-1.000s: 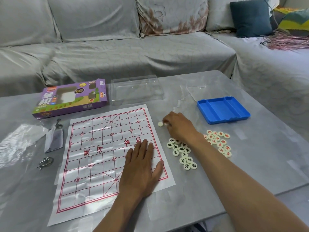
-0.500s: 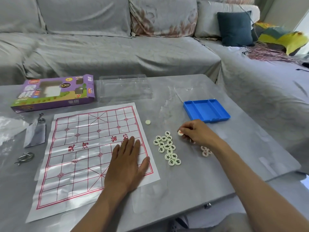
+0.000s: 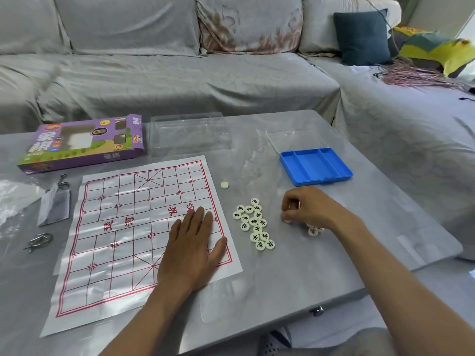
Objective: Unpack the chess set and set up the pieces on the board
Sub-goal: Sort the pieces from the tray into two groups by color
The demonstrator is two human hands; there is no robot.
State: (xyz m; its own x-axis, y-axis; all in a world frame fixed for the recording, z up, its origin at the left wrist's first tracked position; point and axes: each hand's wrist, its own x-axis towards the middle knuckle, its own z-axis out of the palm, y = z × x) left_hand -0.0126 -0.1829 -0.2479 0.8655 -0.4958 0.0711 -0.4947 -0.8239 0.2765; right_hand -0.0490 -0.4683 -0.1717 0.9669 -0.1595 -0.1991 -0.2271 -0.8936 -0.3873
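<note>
Head view: sorting step, board still bare. Left grip flat, fingers straight, pinning the board to the desk. Right grip curled over red pieces; hold unclear. Black pieces between both. Next: likely lift one piece leftward.

Red characters 楚河 and 汉界 are printed across the middle river band of the paper chessboard, upside down to the camera; 汉 is partly covered by the left hand. Large white characters 象棋 are shown on the face of the purple box and repeated smaller on its front edge; the small logos and other print there are too blurred to read. Black characters are carried by the black-lettered pieces; 车, 士 and 炮 can be made out. A red character on the red-lettered piece beside the right hand cannot be read.
</note>
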